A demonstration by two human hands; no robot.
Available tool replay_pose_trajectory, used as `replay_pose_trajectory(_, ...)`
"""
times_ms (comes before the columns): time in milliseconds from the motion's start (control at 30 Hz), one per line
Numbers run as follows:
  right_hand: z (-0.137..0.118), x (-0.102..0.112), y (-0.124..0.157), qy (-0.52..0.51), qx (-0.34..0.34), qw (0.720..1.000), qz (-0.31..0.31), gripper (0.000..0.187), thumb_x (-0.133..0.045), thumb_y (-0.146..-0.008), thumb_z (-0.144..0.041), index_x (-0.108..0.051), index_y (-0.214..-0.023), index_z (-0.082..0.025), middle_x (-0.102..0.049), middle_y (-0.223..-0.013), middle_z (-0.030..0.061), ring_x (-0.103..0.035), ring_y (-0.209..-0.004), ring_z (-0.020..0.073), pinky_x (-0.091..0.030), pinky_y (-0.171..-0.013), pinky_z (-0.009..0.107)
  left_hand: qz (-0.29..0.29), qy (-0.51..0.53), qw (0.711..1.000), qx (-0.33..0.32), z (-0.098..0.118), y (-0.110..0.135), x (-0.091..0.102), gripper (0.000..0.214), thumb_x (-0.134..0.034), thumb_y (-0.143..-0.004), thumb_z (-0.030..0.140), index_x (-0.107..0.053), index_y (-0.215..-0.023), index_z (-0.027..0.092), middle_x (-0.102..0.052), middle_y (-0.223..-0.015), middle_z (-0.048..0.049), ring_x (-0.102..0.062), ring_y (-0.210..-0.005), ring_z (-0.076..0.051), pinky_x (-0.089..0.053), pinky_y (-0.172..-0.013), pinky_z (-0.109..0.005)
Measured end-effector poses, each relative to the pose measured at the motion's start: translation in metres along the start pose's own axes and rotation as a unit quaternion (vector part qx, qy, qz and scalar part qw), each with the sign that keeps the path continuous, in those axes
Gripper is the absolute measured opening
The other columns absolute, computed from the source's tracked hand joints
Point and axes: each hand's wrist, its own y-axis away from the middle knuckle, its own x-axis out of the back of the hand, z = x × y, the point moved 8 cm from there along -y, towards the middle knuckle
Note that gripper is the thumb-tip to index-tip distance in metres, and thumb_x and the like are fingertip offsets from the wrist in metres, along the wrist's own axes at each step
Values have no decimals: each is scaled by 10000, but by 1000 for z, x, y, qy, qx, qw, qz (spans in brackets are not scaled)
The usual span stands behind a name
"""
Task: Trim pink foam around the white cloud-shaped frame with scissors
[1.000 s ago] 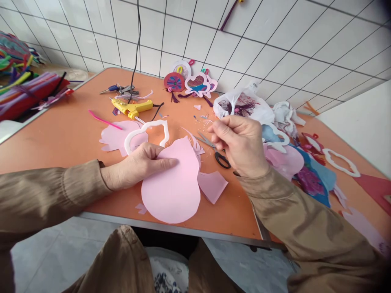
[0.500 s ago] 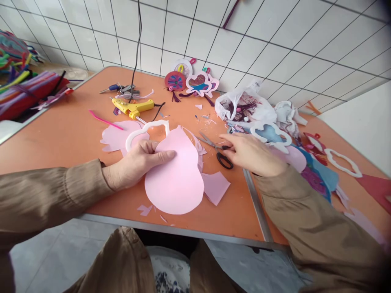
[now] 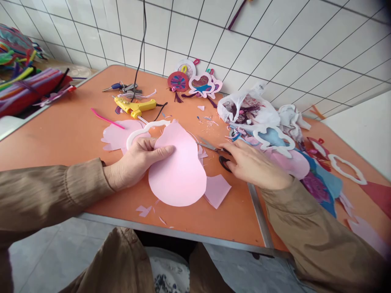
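My left hand (image 3: 141,162) pinches a pink paper cutout (image 3: 179,171) between thumb and fingers, holding it up at its upper left edge. Just behind that hand shows a white wavy-edged frame (image 3: 134,133); whether the fingers also touch it I cannot tell. On the right, my right hand (image 3: 255,162) is closed at the black handles of a pair of scissors (image 3: 225,162). Their metal blades point left, towards the cutout's right edge. A pink paper offcut (image 3: 217,191) lies between the cutout and my right hand, and small scraps (image 3: 143,211) lie near the table's front edge.
A yellow glue gun (image 3: 136,108) with a cord rests behind my left hand, by a scalloped pink paper (image 3: 117,134). Finished ornaments (image 3: 201,83) lean against the tiled wall. A white plastic bag (image 3: 265,108) and coloured cutouts (image 3: 320,183) crowd the right side.
My right hand has closed further around the scissors' handles, and the scissors have turned slightly. The pink cutout has tilted a little in my left hand, its lower edge rising. The view has shifted slightly.
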Motion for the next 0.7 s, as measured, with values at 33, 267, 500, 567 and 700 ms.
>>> replay_pose_trajectory(33,1,1,0,4,-16,1000,-3,491,-552,-835,-146,-635,-1318,-170,-660,-1179,187,-688,-1063,384,-550,-878,501,4,8,1000,0,0,0,1,354,-885,-710,478,-787,-746,140,-794,-768,-104,-745,-646,-240,-610,-537,-319)
replay_pose_trajectory(267,24,11,-4,-283,-87,953,55,431,-637,-783,-254,-653,-1212,-215,-721,-1041,104,-704,-973,299,-560,-886,476,23,39,999,-4,-3,0,3,330,-898,-700,464,-781,-722,156,-773,-709,-69,-718,-620,-209,-595,-537,-298)
replay_pose_trajectory(500,-8,14,0,-620,59,782,24,533,-767,-771,-604,-623,-1188,-307,-640,-997,29,-628,-917,204,-552,-851,370,16,38,999,-33,0,0,2,304,-859,-765,450,-776,-747,158,-764,-703,-57,-699,-626,-181,-575,-540,-262)
replay_pose_trajectory(567,-28,19,4,-618,109,778,39,546,-723,-765,-721,-628,-1069,-277,-601,-945,35,-588,-895,213,-533,-846,371,14,44,998,-41,2,1,2,295,-855,-773,443,-777,-769,158,-766,-709,-54,-694,-625,-176,-571,-541,-257)
replay_pose_trajectory(700,-65,30,11,-615,163,767,79,494,-627,-863,-720,-573,-971,-242,-549,-825,13,-532,-753,169,-477,-690,315,18,47,998,-47,3,3,2,295,-854,-776,437,-773,-804,155,-761,-715,-50,-691,-627,-180,-573,-546,-266)
